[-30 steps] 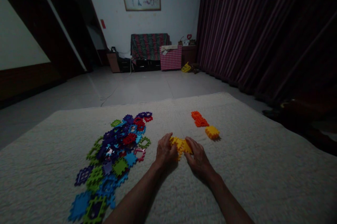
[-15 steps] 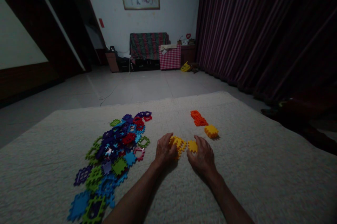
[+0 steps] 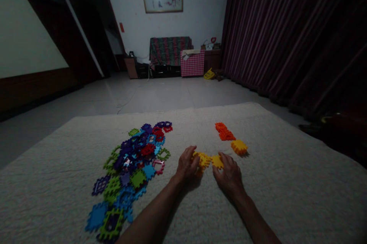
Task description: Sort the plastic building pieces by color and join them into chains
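Near the middle of the pale mat, my left hand (image 3: pixel 187 164) grips a small bunch of yellow notched pieces (image 3: pixel 204 160) between thumb and fingers. My right hand (image 3: pixel 229 173) pinches a single yellow square piece (image 3: pixel 217 161) by its right side. The two yellow parts are side by side, their edges close together; whether they interlock cannot be made out. Beyond my right hand lies a yellow stack (image 3: pixel 239 147), with orange pieces (image 3: pixel 224 132) a little farther back.
A heap of purple, blue, green and red pieces (image 3: pixel 134 160) spreads over the left part of the mat (image 3: pixel 272 140). Past the mat are the tiled floor (image 3: pixel 172 93), a checked cloth (image 3: pixel 192 64) and a dark curtain (image 3: pixel 258 33).
The view has shifted, so everything appears farther right. My left hand's yellow pieces look tilted differently, while both hands keep their grips.
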The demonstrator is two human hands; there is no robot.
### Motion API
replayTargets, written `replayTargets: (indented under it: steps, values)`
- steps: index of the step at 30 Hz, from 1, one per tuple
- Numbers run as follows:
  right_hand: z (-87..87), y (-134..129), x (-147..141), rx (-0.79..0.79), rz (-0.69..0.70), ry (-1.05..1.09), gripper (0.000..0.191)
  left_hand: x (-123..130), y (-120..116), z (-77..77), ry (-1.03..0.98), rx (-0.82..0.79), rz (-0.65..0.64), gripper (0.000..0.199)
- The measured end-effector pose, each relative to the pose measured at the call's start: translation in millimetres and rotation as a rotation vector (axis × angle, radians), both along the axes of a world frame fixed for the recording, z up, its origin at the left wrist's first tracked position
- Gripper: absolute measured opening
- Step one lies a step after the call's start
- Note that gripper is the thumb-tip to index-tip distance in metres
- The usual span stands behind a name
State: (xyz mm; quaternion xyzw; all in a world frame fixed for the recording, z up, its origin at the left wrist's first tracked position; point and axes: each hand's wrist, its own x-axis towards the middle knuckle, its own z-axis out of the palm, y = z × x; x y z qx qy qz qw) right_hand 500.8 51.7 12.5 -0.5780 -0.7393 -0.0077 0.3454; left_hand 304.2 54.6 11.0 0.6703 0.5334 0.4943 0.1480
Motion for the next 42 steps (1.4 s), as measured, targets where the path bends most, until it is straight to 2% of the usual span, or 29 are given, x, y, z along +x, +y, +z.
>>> replayTargets:
  steps: [5, 9, 16, 23, 31, 35, 38, 42]
  values:
    - [-2.7, 4, 1, 0.006, 0.095, 0.073, 0.047, 2, 0, 4.5, -0.070, -0.030, 0.082, 0.037]
    - [1.1, 1, -1, -0.007, 0.141, 0.104, 0.047, 1, 0, 6.2, -0.092, -0.045, 0.084, 0.036]
    - [13.0, -8, -5, -0.060, -0.074, -0.023, 0.056, 1, 0, 8.8, -0.096, -0.061, 0.088, 0.037]
    - [13.6, -8, -3, -0.082, -0.082, -0.045, 0.052, 1, -1, 11.0, -0.117, -0.081, 0.089, 0.036]
    - [12.7, -4, 1, -0.034, -0.049, 0.102, 0.049, 0, -1, 12.6, -0.101, -0.082, 0.072, 0.035]
    - [18.1, -4, 4, -0.005, -0.026, 0.215, 0.049, -1, 0, 13.1, -0.096, -0.081, 0.076, 0.035]
    - [25.1, 2, 15, 0.034, -0.092, 0.295, 0.050, -2, -1, 13.4, -0.078, -0.098, 0.072, 0.036]
    - [29.6, 20, 46, 0.199, -0.246, 0.374, 0.055, -3, 0, 12.5, -0.059, -0.091, 0.072, 0.036]
